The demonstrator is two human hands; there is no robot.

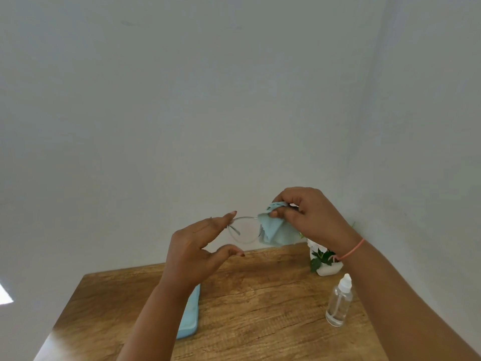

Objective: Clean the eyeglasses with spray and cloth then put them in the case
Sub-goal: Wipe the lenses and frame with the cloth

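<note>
I hold thin-framed eyeglasses up in front of the wall, above the far edge of the table. My left hand pinches the frame at its left hinge with the fingertips, thumb held apart below. My right hand grips a light blue cloth folded over the right lens, which is hidden under it. A clear spray bottle with a white cap stands upright on the table at the right. The light blue glasses case lies on the table, partly hidden behind my left forearm.
The wooden table fills the lower view, pushed into a corner of pale walls. A small white pot with a green plant stands at the back right, just behind the bottle and under my right wrist.
</note>
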